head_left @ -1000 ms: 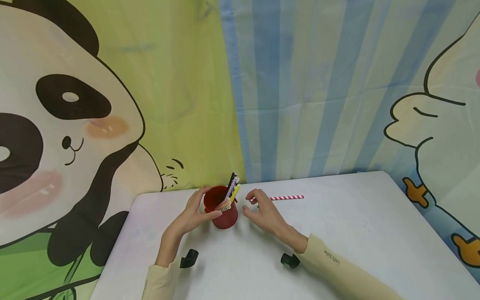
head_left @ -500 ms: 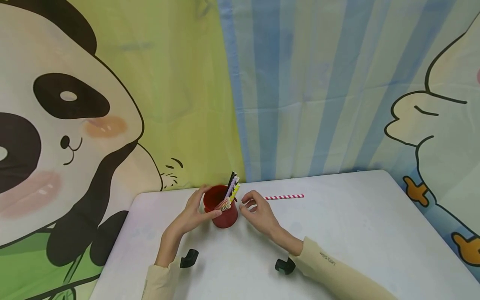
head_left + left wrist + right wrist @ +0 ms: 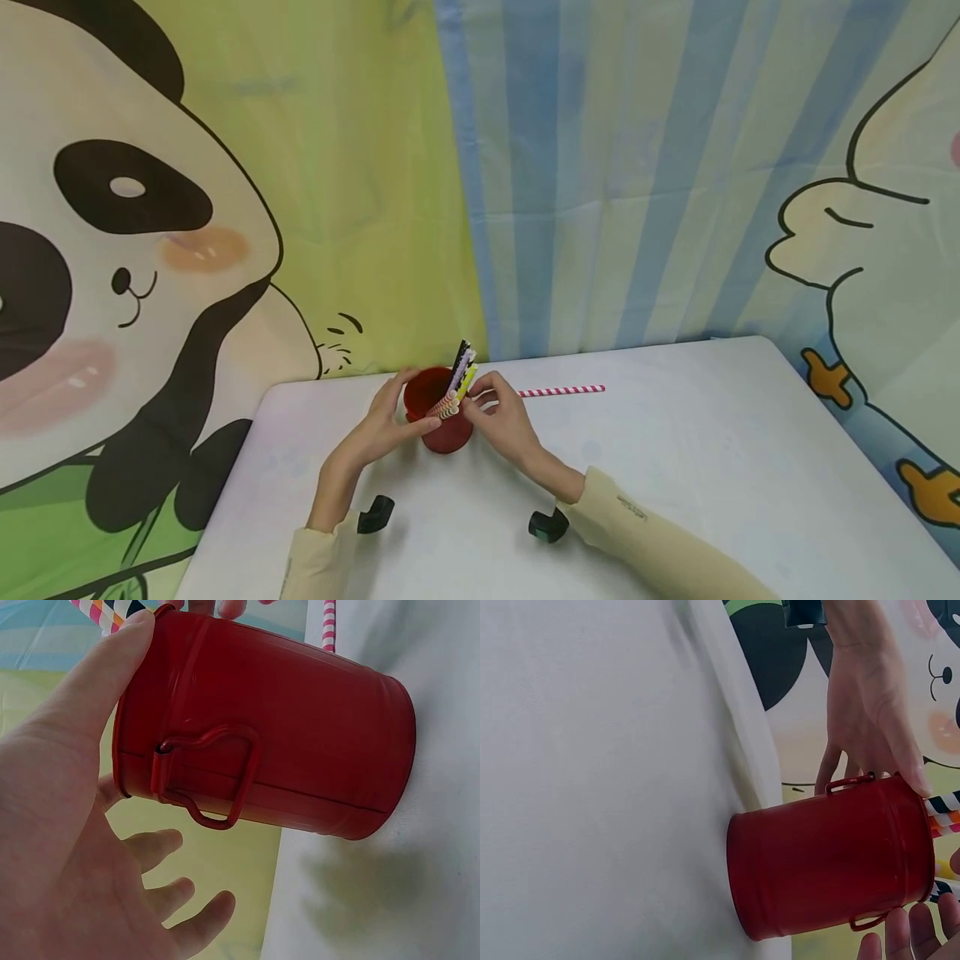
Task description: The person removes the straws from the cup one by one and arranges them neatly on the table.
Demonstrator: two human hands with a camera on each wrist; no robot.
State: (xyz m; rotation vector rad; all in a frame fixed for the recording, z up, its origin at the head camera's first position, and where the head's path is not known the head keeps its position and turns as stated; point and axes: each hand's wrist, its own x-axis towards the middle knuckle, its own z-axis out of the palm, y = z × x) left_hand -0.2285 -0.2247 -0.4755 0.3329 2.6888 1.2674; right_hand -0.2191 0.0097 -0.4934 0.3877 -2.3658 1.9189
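Observation:
A small red metal bucket [image 3: 447,438] with wire side handles stands on the white table, holding several patterned paper straws [image 3: 463,379] that lean to the right. My left hand [image 3: 382,425] grips its rim from the left. In the left wrist view the thumb lies on the rim of the bucket [image 3: 300,697], while several fingers spread loosely behind. Close by the right side of the rim is my right hand [image 3: 504,421], fingers bent near the straws. Its fingertips [image 3: 922,930] appear beside a handle in the right wrist view, thumb and fingers apart; whether they touch a straw is unclear.
A red-and-white striped straw [image 3: 562,391] lies on the table [image 3: 675,450] behind and right of my right hand. Curtains with cartoon prints [image 3: 360,208] hang right behind the table's far edge. Black camera mounts [image 3: 549,525] stick out near both wrists.
My right hand has moved left from beside the lying striped straw to the bucket's rim, uncovering more of that straw. The left hand and bucket have stayed nearly in place.

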